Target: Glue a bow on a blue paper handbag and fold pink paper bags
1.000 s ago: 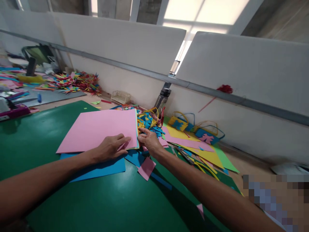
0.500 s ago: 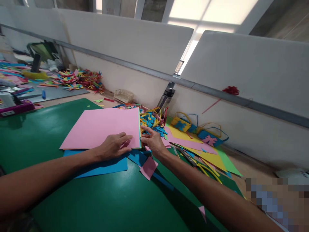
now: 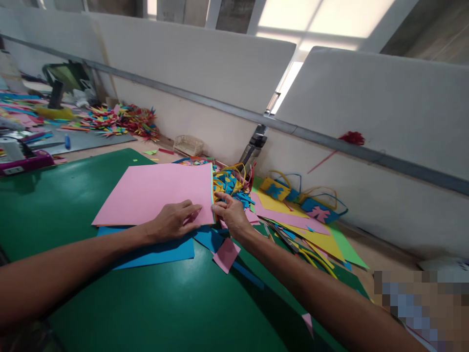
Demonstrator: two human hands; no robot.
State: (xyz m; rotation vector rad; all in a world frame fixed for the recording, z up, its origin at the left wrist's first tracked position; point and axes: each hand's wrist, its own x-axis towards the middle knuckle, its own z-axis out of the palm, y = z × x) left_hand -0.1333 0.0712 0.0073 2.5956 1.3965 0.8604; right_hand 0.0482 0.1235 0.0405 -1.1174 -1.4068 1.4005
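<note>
A stack of coloured craft sheets, pink on top (image 3: 157,190), lies over a blue sheet (image 3: 157,254) on a green table (image 3: 154,308). Resting on the pink surface near its front right corner, my left hand (image 3: 179,217) has its fingers stretched out and holds nothing. My right hand (image 3: 232,212) grips the stack's right edge, where thin layers of other colours show between thumb and fingers. Its fingertips are partly hidden at that edge. Just below it lie a small pink piece (image 3: 226,255) and a narrow blue strip (image 3: 249,276).
Blue and yellow scraps (image 3: 227,183) are heaped behind my right hand. Scissors (image 3: 284,237) lie among yellow, pink and green sheets to the right. Small handled craft bags (image 3: 274,188) lean by the wall. A purple tray (image 3: 27,164) stands at left.
Almost nothing differs. My right thumb has shifted slightly up and left at the stack's edge; the left hand stays in place.
</note>
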